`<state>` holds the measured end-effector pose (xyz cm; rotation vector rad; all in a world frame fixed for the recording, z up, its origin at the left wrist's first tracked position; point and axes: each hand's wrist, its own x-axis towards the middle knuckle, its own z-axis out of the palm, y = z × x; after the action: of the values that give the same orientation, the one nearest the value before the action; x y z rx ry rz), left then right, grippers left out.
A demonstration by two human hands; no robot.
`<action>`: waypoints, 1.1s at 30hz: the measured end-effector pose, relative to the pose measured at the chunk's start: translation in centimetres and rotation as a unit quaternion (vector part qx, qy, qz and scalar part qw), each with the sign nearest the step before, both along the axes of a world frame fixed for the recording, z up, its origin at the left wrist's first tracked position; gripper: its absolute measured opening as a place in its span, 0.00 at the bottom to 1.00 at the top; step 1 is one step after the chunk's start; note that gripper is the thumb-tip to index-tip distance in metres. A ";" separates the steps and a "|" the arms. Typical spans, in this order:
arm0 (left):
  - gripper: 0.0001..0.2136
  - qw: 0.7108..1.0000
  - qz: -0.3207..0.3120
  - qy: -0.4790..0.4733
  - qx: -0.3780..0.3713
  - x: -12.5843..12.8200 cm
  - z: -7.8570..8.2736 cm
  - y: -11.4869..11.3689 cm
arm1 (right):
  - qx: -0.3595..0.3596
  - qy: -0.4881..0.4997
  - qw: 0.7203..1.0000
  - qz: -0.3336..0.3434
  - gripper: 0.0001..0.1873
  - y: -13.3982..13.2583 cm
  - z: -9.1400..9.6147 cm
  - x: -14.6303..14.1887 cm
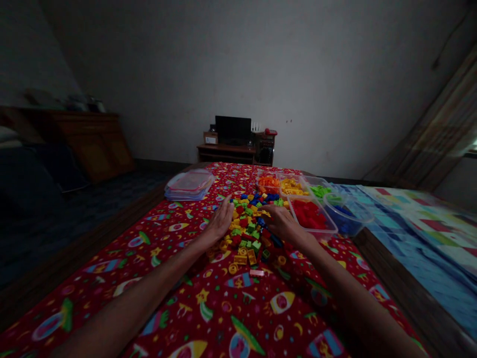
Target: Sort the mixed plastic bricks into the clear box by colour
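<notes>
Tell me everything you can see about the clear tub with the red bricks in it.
The clear tub is a rectangular, lidless container, plastic by its look, with rounded corners. It sits flat on the red patterned cloth, filled with red bricks. A tub of blue bricks stands on its right; the right hand lies close on its left, contact unclear.

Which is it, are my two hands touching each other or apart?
Apart. Head view shows the left hand and right hand separated by the brick pile between them.
</notes>
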<state>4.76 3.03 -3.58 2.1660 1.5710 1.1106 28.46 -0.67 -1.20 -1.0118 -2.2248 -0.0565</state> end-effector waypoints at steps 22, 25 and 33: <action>0.07 0.987 -0.090 0.130 0.018 0.1 0.7 8.3 | -0.060 -0.168 0.975 -0.135 0.12 2.5 2.5 -5.4; 0.08 0.990 -0.085 0.111 0.012 0.2 0.4 8.2 | -0.053 -0.179 0.972 -0.146 0.12 2.7 1.2 -6.1; 0.12 0.994 -0.094 0.040 -0.029 -0.1 1.3 7.5 | -0.082 -0.133 0.982 -0.110 0.09 2.8 1.2 -4.5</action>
<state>4.62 10.49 -2.33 2.2904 1.3768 0.9196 23.93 2.13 -0.02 -1.4106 -2.3752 -0.1142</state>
